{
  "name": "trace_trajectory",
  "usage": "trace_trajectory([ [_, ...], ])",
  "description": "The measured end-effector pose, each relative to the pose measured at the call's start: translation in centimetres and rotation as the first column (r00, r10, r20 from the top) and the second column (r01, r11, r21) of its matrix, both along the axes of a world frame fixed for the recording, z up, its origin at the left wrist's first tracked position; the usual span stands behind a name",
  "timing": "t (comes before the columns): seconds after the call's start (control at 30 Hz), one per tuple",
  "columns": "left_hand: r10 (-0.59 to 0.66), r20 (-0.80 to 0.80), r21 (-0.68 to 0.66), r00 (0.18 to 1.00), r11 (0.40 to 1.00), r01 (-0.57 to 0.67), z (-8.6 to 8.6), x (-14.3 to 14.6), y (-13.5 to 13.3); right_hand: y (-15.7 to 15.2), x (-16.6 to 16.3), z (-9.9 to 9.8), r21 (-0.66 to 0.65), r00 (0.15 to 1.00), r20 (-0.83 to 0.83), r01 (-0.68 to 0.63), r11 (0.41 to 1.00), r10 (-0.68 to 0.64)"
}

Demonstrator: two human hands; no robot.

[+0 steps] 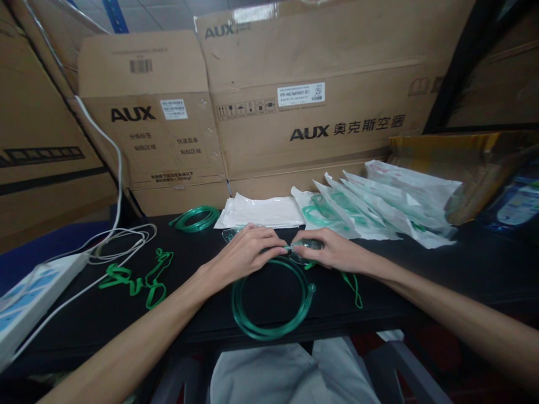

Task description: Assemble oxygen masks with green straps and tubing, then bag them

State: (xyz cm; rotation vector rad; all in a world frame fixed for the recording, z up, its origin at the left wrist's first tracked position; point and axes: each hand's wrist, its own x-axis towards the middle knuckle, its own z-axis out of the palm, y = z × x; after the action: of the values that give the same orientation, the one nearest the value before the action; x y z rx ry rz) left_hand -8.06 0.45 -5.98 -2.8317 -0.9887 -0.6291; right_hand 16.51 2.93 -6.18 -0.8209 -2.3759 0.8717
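Note:
My left hand (251, 251) is closed, thumb and fingers pinching the end of the green tubing (269, 334), whose coil lies on the table below. Facing it, my right hand (334, 249) grips a clear plastic mask (314, 244) with its small connector turned towards the tubing end. Both hands meet at this joint; whether the parts are pushed together is hidden by my fingers. A green elastic strap (357, 300) hangs out under my right hand. Behind my left hand, another clear plastic piece (229, 233) shows partly.
Loose green straps (158, 269) and a second tubing coil (196, 219) lie to the left. White sheets (261, 212) and several clear packets (379, 207) with green tubing line the back. A power strip (37, 292) with white cable sits far left. Cardboard boxes (261, 56) wall the table's rear.

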Motion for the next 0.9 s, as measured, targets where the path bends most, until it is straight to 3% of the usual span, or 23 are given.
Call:
trace_trajectory([
  [0.2, 0.006, 0.018, -0.004, 1.0, 1.0, -0.006, -0.18, 0.08, 0.1, 0.28, -0.06, -0.23, 0.062, 1.0, -0.021, -0.011, 0.998, 0.013],
  [0.57, 0.021, 0.06, 0.007, 0.998, 1.0, -0.021, -0.18, 0.26, -0.04, 0.03, 0.14, 0.03, -0.134, 1.0, -0.021, 0.006, 0.991, -0.009],
  [0.7, -0.022, 0.022, 0.039, 1.0, 0.999, 0.021, 0.06, 0.14, -0.03, 0.02, 0.05, -0.07, -0.081, 1.0, -0.026, 0.004, 0.997, -0.006],
  [0.9, -0.043, 0.031, 0.047, 0.999, 0.998, 0.041, -0.15, -0.06, 0.15, 0.05, -0.23, -0.14, 0.097, 0.998, -0.063, 0.007, 0.995, -0.001],
])
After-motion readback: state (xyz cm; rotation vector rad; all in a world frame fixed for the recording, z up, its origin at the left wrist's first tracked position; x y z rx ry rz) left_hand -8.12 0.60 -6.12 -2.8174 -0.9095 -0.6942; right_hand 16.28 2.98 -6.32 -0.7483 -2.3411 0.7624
